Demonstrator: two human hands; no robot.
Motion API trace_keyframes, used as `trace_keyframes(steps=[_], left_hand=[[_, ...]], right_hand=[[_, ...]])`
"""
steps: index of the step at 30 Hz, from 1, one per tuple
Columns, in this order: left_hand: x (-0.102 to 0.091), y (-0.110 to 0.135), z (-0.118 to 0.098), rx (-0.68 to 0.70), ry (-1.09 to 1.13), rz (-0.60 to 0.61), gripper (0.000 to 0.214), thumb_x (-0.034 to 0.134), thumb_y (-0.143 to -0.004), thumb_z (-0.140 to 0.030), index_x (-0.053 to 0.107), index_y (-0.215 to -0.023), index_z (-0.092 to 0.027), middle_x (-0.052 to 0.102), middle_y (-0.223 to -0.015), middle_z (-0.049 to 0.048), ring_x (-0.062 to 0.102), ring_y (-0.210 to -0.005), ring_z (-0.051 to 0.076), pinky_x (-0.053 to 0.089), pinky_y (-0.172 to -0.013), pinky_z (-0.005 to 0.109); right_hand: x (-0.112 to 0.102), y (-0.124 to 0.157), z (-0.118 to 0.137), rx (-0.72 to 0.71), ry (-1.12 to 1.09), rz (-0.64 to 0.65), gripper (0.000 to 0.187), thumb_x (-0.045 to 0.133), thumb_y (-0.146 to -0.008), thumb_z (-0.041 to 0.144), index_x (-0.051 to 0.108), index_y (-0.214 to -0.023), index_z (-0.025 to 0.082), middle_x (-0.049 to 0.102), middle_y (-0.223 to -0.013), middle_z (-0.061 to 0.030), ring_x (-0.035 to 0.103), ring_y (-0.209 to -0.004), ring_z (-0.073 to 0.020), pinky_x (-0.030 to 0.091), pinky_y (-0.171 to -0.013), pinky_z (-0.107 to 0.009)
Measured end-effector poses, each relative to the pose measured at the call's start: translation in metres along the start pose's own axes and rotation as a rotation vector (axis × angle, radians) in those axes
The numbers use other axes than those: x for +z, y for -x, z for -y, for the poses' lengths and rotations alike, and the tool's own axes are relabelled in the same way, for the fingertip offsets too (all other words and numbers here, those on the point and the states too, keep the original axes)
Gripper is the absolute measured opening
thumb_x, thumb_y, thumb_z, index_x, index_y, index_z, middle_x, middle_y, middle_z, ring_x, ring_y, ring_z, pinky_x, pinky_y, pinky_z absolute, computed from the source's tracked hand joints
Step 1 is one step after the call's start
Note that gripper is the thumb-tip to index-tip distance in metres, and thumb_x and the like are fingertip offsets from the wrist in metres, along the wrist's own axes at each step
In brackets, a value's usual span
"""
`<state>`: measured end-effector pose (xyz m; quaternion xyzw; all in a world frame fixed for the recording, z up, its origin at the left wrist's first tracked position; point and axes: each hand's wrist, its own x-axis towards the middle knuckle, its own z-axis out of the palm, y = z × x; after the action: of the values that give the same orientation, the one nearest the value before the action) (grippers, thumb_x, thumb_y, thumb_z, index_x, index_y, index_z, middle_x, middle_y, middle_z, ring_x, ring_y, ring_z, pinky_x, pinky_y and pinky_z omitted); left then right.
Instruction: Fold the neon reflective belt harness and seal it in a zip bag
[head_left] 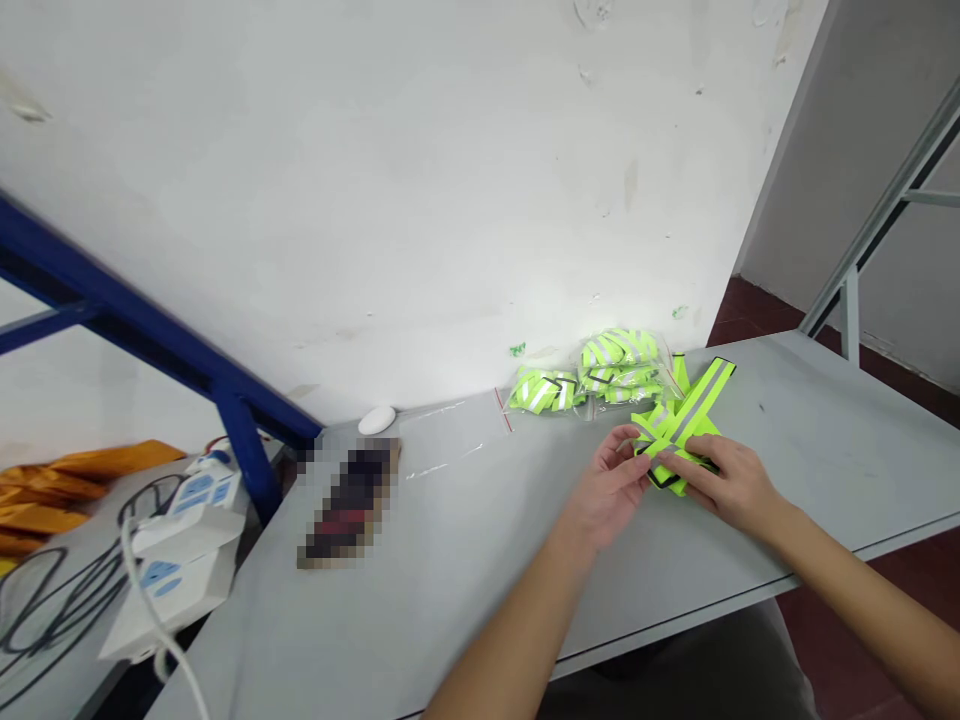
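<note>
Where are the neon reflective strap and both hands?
Neon reflective strap [696,403]: head view, on its upper band.
Left hand [607,490]: head view, on the back of the hand.
Right hand [727,485]: head view, on the back of the hand.

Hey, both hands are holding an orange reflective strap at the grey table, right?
Not quite: the head view shows the flat reflective strap is neon yellow-green with silver stripes, not orange. The left hand and right hand are holding it at the grey table.

The left hand [609,488] and right hand [726,484] meet close together, their fingers [697,462] bent inward in a pinch. The left forearm [510,630] rises from the near side; the right forearm [862,580] slants in from the right.
</note>
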<state>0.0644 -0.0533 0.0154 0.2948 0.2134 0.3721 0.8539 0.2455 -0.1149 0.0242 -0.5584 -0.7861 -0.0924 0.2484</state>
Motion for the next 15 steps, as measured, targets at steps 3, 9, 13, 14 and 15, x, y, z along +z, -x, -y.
trace_keyframes(steps=[3,9,13,14,15], left_hand=[[-0.002,0.0,0.001,-0.022,-0.004,-0.042,0.051,0.084,-0.057,-0.024,0.062,-0.103,-0.026,0.066,-0.088,-0.0025,0.063,-0.084,0.015,0.049,-0.081,0.03],[-0.008,0.0,-0.004,-0.047,-0.111,-0.002,0.062,0.079,-0.064,-0.029,0.06,-0.123,-0.032,0.063,-0.088,-0.0045,0.038,-0.046,0.002,0.049,-0.067,0.025],[-0.009,0.0,-0.006,-0.046,-0.08,0.019,0.059,0.08,-0.066,-0.028,0.061,-0.121,-0.034,0.064,-0.096,-0.004,0.027,-0.044,-0.001,0.045,-0.058,0.019],[-0.01,-0.001,-0.006,-0.05,-0.068,0.018,0.059,0.08,-0.065,-0.027,0.062,-0.121,-0.034,0.064,-0.095,-0.0042,0.027,-0.044,-0.001,0.044,-0.056,0.018],[-0.01,-0.001,-0.006,-0.055,-0.059,0.013,0.058,0.081,-0.064,-0.025,0.063,-0.119,-0.033,0.064,-0.094,-0.0043,0.027,-0.044,-0.001,0.042,-0.054,0.017]], right_hand=[[0.001,0.002,0.003,0.012,-0.044,0.012,0.033,0.04,-0.093,0.029,0.069,-0.107,0.029,0.069,-0.088,-0.0055,0.064,-0.076,-0.02,0.048,-0.066,-0.031],[0.009,0.006,0.008,-0.11,0.023,-0.122,0.027,0.047,-0.092,0.02,0.071,-0.102,0.028,0.072,-0.108,-0.0058,0.068,-0.073,-0.0167,0.051,-0.06,-0.027],[0.013,0.002,0.012,-0.267,0.065,-0.292,0.022,0.052,-0.089,0.011,0.071,-0.09,0.023,0.075,-0.101,-0.0078,0.069,-0.07,-0.0153,0.051,-0.055,-0.026],[0.013,0.0,0.013,-0.284,0.065,-0.303,0.022,0.052,-0.089,0.01,0.07,-0.09,0.023,0.075,-0.1,-0.0076,0.07,-0.071,-0.0151,0.051,-0.055,-0.025],[0.012,-0.001,0.014,-0.297,0.062,-0.306,0.023,0.051,-0.089,0.01,0.07,-0.092,0.023,0.075,-0.099,-0.0072,0.07,-0.072,-0.0149,0.052,-0.055,-0.025]])
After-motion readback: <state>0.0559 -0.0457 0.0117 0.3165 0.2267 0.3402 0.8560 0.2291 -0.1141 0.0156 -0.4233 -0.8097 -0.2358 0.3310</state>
